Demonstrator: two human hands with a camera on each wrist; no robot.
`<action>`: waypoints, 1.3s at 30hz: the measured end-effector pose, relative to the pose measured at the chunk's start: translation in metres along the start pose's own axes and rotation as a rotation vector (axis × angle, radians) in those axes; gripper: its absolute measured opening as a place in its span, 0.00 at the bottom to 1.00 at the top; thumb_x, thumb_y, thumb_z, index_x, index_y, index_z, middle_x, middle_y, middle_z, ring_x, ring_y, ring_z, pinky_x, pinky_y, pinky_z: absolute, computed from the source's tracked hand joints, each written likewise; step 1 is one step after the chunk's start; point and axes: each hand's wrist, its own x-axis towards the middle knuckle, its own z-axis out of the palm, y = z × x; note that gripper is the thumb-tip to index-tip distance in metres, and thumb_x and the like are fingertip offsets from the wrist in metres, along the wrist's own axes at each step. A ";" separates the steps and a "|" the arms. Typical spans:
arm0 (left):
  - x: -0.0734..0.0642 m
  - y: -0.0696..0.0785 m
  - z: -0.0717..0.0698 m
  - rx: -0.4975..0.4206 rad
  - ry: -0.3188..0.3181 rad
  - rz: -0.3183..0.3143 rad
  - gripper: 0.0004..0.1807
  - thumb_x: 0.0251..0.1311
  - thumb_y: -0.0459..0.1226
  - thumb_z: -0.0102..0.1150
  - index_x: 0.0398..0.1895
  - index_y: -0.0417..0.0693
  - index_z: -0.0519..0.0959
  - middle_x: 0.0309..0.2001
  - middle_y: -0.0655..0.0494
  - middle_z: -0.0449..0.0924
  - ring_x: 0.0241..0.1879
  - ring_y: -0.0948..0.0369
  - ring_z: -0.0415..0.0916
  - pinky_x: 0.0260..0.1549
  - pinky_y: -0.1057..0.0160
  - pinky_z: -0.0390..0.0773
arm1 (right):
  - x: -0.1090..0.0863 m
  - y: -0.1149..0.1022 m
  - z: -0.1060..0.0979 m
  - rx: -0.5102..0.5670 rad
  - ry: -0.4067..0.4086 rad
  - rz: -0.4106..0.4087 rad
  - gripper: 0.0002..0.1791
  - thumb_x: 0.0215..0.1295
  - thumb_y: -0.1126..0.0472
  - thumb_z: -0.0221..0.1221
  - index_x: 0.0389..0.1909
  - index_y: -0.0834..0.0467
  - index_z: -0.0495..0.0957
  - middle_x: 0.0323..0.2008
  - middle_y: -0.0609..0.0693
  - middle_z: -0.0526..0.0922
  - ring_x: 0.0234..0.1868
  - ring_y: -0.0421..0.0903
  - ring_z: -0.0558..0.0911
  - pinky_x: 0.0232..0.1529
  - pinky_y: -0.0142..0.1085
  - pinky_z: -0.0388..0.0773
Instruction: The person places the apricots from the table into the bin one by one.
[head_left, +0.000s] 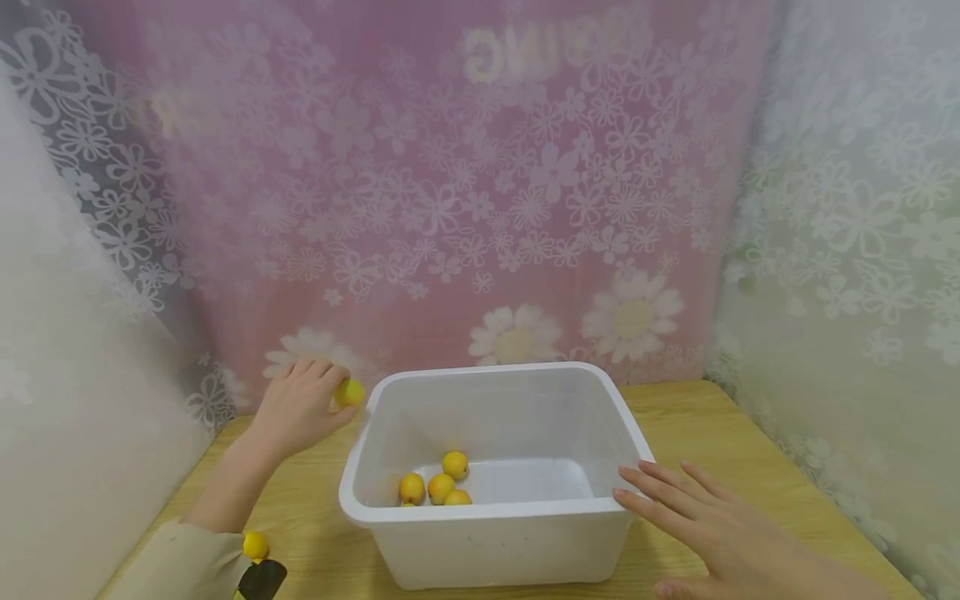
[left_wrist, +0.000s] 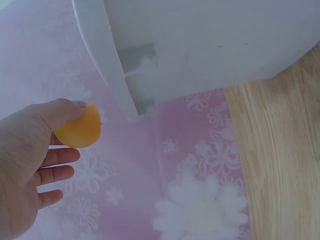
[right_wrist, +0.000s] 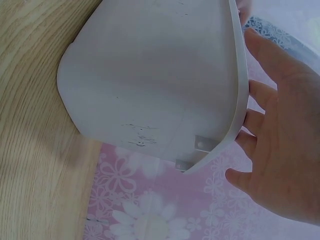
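Observation:
My left hand [head_left: 300, 408] pinches a small yellow-orange fruit [head_left: 350, 392] between thumb and forefinger, just outside the tub's left rim. In the left wrist view the other fingers of that hand [left_wrist: 30, 155] stand apart from the fruit [left_wrist: 81, 127]. The white plastic tub [head_left: 502, 510] stands on the table, with several like fruits [head_left: 442, 489] at the left of its floor. On the tub's right rim rest the outstretched fingers of my right hand [head_left: 720, 525]. The right wrist view shows its fingertips touching the edge of the tub [right_wrist: 150, 90].
Another yellow fruit [head_left: 256, 545] lies at the front left, partly hidden by my sleeve [head_left: 180, 567], beside a dark object [head_left: 262, 579]. Under the tub is a wooden tabletop [head_left: 682, 417]. Flower-patterned curtains [head_left: 450, 208] hang behind and at both sides.

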 end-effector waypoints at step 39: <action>0.034 0.034 0.020 0.110 -0.003 0.191 0.19 0.52 0.46 0.65 0.39 0.42 0.77 0.36 0.50 0.76 0.39 0.50 0.73 0.43 0.50 0.71 | 0.000 0.002 0.005 -0.012 0.079 -0.037 0.45 0.53 0.37 0.61 0.66 0.59 0.63 0.65 0.56 0.66 0.72 0.45 0.51 0.70 0.31 0.34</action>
